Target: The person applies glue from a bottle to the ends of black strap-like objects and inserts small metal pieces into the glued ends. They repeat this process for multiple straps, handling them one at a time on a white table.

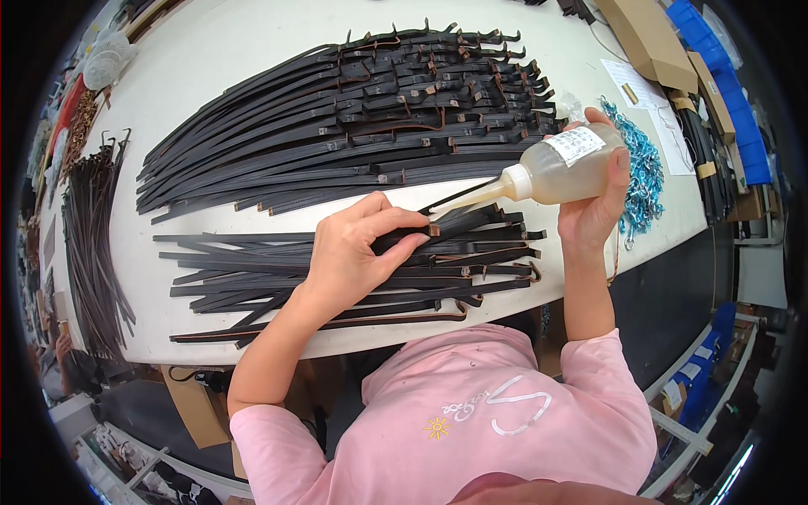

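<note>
My left hand [358, 248] pinches the end of a black leather strap [433, 229] between thumb and fingers, with its brown end showing. In my right hand [598, 189] is a translucent squeeze bottle [566, 164] with a white label, held tilted. Its narrow nozzle [467, 199] points left and down, the tip close to the strap end at my left fingertips; whether they touch I cannot tell. Below my left hand lies a smaller pile of black straps [244, 278]. Farther off, a large spread of similar straps [278, 126] has bent ends turned to the right.
Blue and silver metal clasps [644, 168] are heaped right of the bottle. A bundle of dark straps [94, 236] hangs over the left side of the white table [156, 324]. At the far right are a cardboard box [648, 46] and blue bins [724, 93].
</note>
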